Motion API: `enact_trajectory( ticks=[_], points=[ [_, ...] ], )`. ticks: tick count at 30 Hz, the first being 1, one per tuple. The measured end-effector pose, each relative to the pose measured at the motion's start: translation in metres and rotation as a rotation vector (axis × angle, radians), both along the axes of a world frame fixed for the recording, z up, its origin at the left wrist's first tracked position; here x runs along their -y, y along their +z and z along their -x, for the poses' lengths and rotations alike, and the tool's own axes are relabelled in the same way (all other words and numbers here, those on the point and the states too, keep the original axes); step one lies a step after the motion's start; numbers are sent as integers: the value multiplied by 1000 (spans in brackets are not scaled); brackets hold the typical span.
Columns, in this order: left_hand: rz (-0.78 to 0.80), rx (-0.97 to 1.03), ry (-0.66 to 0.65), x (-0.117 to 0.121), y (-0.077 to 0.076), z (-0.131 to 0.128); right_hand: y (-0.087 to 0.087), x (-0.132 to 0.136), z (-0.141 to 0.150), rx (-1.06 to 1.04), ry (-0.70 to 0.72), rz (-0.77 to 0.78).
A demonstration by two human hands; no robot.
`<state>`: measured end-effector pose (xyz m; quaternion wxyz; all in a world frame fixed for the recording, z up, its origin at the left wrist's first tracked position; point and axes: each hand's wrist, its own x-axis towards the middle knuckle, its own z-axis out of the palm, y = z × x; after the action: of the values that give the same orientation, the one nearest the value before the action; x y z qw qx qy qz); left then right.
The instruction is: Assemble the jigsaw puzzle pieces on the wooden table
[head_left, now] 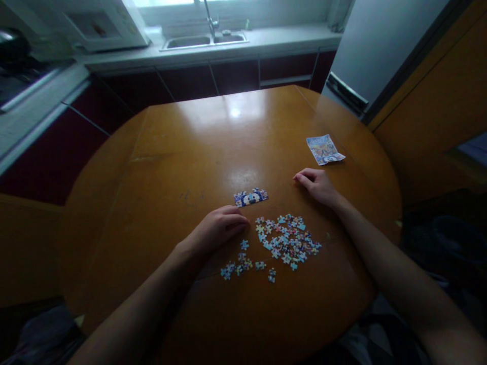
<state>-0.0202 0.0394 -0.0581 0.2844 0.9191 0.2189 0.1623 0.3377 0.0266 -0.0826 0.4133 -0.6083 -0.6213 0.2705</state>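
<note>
My left hand rests on the table, its fingers curled together just below a joined strip of jigsaw puzzle with a blue-and-white cartoon face. Whatever its fingertips may hold is hidden. To its right lies a heap of loose puzzle pieces, mostly light blue and mixed colours. Several more pieces are scattered below the hand. My right hand lies beyond the heap at the right, thumb and fingers closed; I cannot make out anything between them. It is apart from the strip and the heap.
A creased printed sheet lies past my right hand. The wooden table has rounded ends. Behind it are a counter with a sink, a white microwave at the left and a fridge at the right.
</note>
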Motion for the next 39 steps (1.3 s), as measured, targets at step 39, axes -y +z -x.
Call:
enact_trajectory(
  ticks=[39],
  points=[
    [-47, 60, 31, 1, -1, -3, 42, 167, 37, 354, 71, 350]
  ],
)
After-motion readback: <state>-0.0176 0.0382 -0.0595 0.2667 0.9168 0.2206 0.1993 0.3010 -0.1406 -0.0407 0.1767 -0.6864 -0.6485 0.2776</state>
